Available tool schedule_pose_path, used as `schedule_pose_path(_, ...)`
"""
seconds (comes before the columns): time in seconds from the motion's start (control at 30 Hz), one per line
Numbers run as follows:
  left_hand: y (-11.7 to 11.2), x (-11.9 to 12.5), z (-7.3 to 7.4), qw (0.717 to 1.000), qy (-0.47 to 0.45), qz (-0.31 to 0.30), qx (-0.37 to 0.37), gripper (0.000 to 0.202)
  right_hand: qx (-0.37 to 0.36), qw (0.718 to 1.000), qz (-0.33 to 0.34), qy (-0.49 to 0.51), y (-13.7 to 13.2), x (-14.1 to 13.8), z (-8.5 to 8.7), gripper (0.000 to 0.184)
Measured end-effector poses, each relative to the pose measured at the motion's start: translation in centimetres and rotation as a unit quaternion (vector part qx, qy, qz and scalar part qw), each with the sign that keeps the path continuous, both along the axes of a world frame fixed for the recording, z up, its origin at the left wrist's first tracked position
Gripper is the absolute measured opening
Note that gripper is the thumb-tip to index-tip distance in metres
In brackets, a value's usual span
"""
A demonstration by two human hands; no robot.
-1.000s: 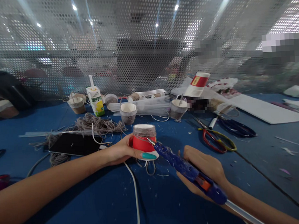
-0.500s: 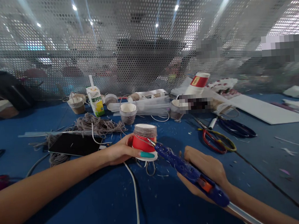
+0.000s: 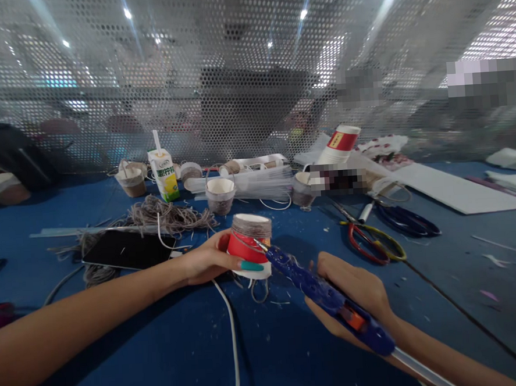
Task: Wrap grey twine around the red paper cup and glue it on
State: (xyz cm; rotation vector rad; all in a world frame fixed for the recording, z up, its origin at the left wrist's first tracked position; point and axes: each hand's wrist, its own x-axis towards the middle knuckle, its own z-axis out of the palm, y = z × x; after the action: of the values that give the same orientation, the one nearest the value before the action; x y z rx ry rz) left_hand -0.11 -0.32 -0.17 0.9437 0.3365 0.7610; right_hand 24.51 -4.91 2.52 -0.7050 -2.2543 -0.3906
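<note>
My left hand (image 3: 207,259) grips an upside-down red paper cup (image 3: 249,246) on the blue table (image 3: 163,350); grey twine is wound round the cup's upper band. My right hand (image 3: 356,295) is closed round a blue hot glue gun (image 3: 330,299) with an orange trigger. The gun's metal tip touches the cup's side just below the twine band. A clear glue stick sticks out of the gun's back end. A loose loop of twine lies on the table under the cup.
A black phone (image 3: 128,249) and a tangle of grey twine (image 3: 163,216) lie at the left. A drink carton (image 3: 164,174), several twine-wrapped cups (image 3: 220,195), red-handled scissors (image 3: 372,243), dark scissors (image 3: 410,220) and a white board (image 3: 454,190) lie farther back. A perforated metal screen stands behind.
The cup has tilted slightly in my left hand and the glue gun's tip has stayed against its side. Nothing else moved.
</note>
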Motion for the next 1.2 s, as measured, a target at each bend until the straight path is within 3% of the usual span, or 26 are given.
schedule_pose_path(0.47, -0.1, 0.0, 0.0, 1.000, 0.016, 0.018, 0.006, 0.053, -0.061, 0.996, -0.058, 0.005, -1.0, -0.2, 0.0, 0.022)
schedule_pose_path(1.2, 0.0, -0.3, -0.4, 1.000, 0.012, 0.004, 0.014, 0.057, -0.036, 0.999, -0.035, 0.022, -1.1, -0.5, 0.6, 0.030)
